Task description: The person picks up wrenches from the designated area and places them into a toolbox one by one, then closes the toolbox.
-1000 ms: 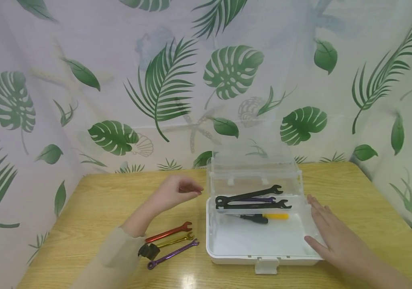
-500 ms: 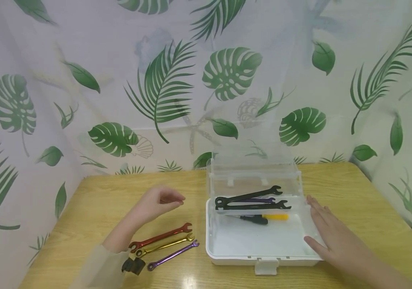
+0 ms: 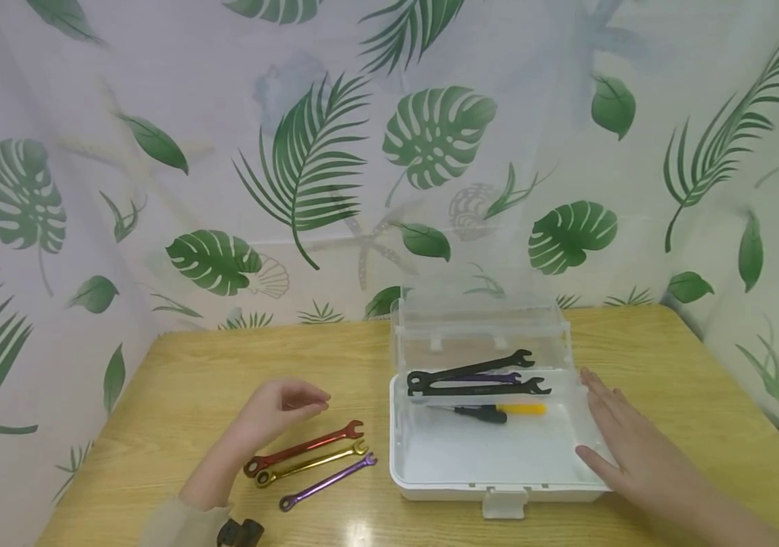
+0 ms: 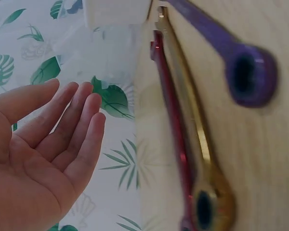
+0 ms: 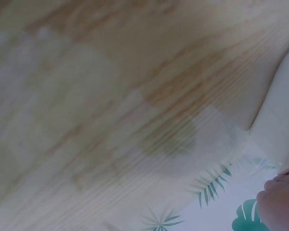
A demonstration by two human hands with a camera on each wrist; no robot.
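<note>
My left hand (image 3: pixel 279 418) hovers over the table just behind three combination wrenches, fingers loosely bent and holding nothing; its bare palm (image 4: pixel 45 168) shows in the left wrist view. Below it lie a red wrench (image 3: pixel 307 447), a gold wrench (image 3: pixel 314 463) and a purple wrench (image 3: pixel 328 482), roughly side by side. My right hand (image 3: pixel 625 444) rests with extended fingers against the right side of a white toolbox (image 3: pixel 492 465). The toolbox stands with its clear lid raised. Inside it are an upper black wrench (image 3: pixel 471 368), a lower black wrench (image 3: pixel 478 390) and a dark purple wrench (image 3: pixel 492 377) between them.
Deeper in the toolbox lie a black-handled screwdriver (image 3: pixel 485 413) and a yellow handle (image 3: pixel 522 409). The front latch (image 3: pixel 504 503) hangs down. A leaf-printed cloth (image 3: pixel 335 152) backs the wooden table (image 3: pixel 225 365).
My left hand has drawn back left and toward me, away from the toolbox, uncovering the ring ends of the red and gold wrenches. The right hand stays in place.
</note>
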